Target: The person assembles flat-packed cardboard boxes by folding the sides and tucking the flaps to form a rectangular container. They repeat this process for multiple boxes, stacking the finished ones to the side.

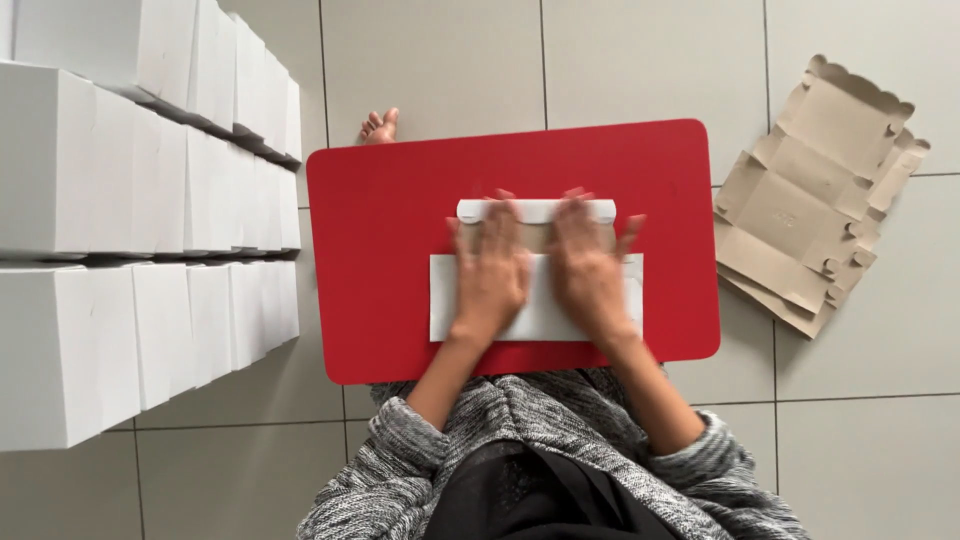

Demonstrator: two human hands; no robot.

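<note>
A flat white cardboard box blank point(540, 312) lies on a small red table point(380, 240) in front of me. My left hand point(490, 268) and my right hand point(590, 268) both press flat on top of it, fingers spread and pointing away from me. A folded flap of the blank point(536, 210) stands up just beyond my fingertips. The brown inner side of the cardboard shows between my two hands. Both hands are blurred by motion.
Stacks of assembled white boxes point(130, 230) fill the left side, on the tiled floor. A pile of flat brown box blanks point(810, 200) lies on the floor to the right. A bare foot point(380, 126) shows beyond the table's far left corner.
</note>
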